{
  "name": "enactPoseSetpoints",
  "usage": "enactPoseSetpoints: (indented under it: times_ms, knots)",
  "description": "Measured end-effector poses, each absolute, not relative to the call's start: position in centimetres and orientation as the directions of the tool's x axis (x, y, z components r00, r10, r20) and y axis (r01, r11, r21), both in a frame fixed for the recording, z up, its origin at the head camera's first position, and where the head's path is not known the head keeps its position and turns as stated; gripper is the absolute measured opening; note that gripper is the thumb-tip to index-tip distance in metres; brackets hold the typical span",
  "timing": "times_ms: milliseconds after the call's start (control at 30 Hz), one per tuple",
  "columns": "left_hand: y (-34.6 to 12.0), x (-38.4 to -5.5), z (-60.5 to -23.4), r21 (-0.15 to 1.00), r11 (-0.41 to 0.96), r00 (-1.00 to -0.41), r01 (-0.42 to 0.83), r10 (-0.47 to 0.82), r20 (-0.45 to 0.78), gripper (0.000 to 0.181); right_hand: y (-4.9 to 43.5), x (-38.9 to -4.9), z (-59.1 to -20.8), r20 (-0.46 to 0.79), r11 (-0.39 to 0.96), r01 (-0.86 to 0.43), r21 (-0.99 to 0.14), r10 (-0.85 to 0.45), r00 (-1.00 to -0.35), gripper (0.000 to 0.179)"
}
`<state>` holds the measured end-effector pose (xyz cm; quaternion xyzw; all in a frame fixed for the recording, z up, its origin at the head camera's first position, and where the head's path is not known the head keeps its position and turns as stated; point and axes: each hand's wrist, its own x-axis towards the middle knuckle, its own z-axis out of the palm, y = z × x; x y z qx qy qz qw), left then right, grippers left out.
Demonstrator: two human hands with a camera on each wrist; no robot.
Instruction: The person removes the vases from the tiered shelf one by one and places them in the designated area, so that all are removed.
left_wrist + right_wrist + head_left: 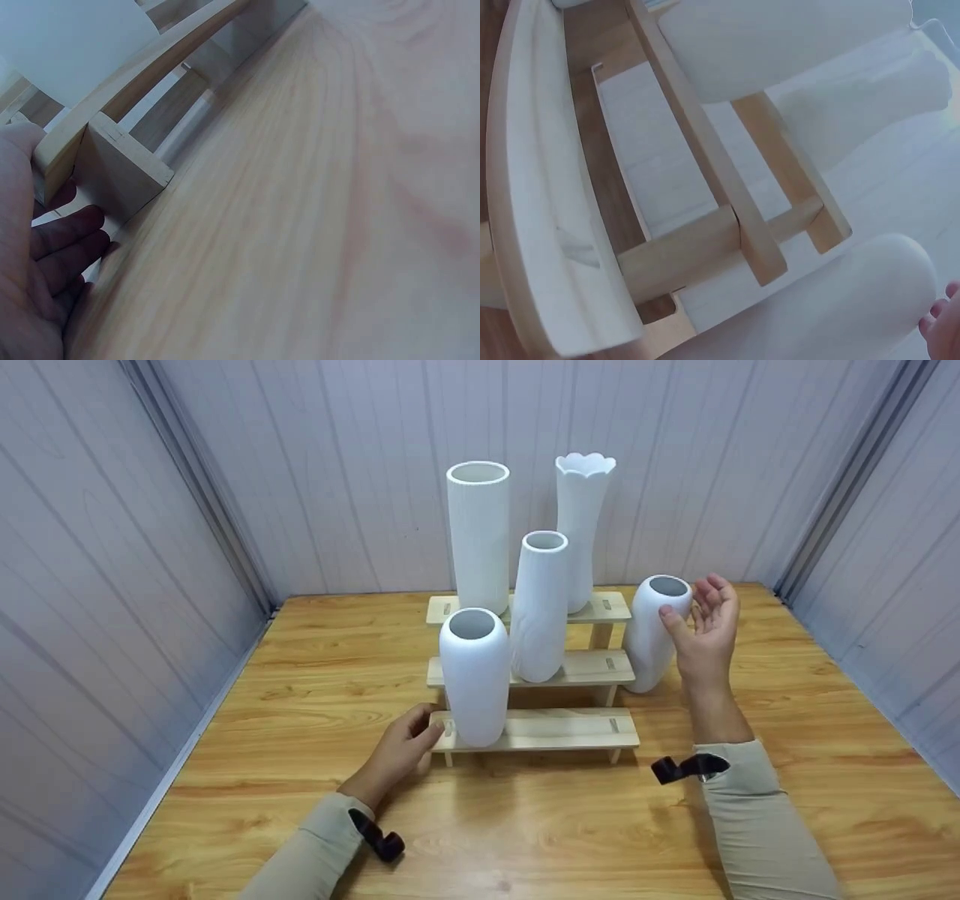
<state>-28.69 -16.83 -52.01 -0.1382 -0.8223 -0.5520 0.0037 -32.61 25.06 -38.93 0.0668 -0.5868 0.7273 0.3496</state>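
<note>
A three-tier wooden stand (pixel 562 727) holds white vases. My left hand (pixel 405 744) pinches the left end of its lowest shelf; in the left wrist view the thumb lies over the board and fingers (pixel 71 247) are below it. Close by, a smooth rounded vase (pixel 474 682) stands on that shelf. My right hand (pixel 705 634) is beside another rounded vase (pixel 649 641), which stands on the table against the stand's right side. Its thumb overlaps the vase near the mouth, and the other fingers are loosely bent, seemingly apart from it. In the right wrist view, fingertips (pixel 930 322) show by the vase's end.
A tapered vase (pixel 540 607) stands on the middle shelf. The top shelf bears a tall cylindrical vase (pixel 478 540) and a scalloped-rim vase (pixel 581 525). Everything stands on a wood-grain table (pixel 315 682), with panelled walls (pixel 375 472) at the back and sides.
</note>
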Motion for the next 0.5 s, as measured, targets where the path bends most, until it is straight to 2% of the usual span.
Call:
enactPoseSetpoints:
  times_ms: [200, 500]
  knots:
    - [-16.7, -28.7, -52.0, 0.912, 0.345, -0.964, 0.223, 0.220, 0.153, 0.031, 24.2, -31.9, -38.5, 0.554, -0.072, -0.631, -0.772, 0.410, -0.724, 0.068]
    - [-16.7, -28.7, -51.9, 0.913, 0.365, -0.975, 0.181, 0.192, 0.116, 0.037, 22.4, -31.3, -38.4, 0.591, -0.095, -0.648, -0.756, 0.328, -0.737, 0.064]
